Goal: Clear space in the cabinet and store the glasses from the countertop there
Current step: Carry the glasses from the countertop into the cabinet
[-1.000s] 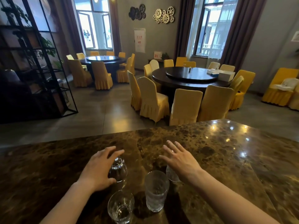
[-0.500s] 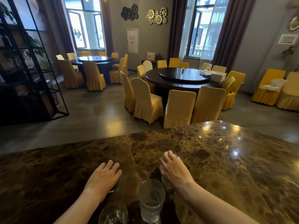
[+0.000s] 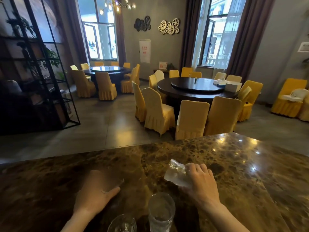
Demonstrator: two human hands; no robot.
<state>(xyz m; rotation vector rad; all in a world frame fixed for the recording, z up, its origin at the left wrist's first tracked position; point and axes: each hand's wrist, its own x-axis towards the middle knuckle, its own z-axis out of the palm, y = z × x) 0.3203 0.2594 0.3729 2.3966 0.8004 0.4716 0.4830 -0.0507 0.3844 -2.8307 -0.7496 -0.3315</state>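
Note:
On the brown marble countertop (image 3: 234, 164) my right hand (image 3: 202, 186) grips a clear glass (image 3: 175, 174), lifted and tilted with its base toward the upper left. To the left, my left hand (image 3: 97, 193) curls round a small clear glass (image 3: 113, 180) that is blurred by motion and hard to make out. A tall ribbed glass (image 3: 161, 213) stands upright between my forearms. A rounder glass (image 3: 122, 223) stands at the bottom edge, partly cut off. No cabinet is in view.
Beyond the counter's far edge is a dining room floor. Yellow-covered chairs (image 3: 192, 118) ring a dark round table (image 3: 197, 89) just past the counter. A second table (image 3: 108, 71) stands farther back, and a black metal shelf frame (image 3: 41, 72) is on the left.
Both hands closed over their glasses and lifted them off the counter; the right-hand glass now tilts sideways. My view rose and shifted, so the two standing glasses sit lower in frame.

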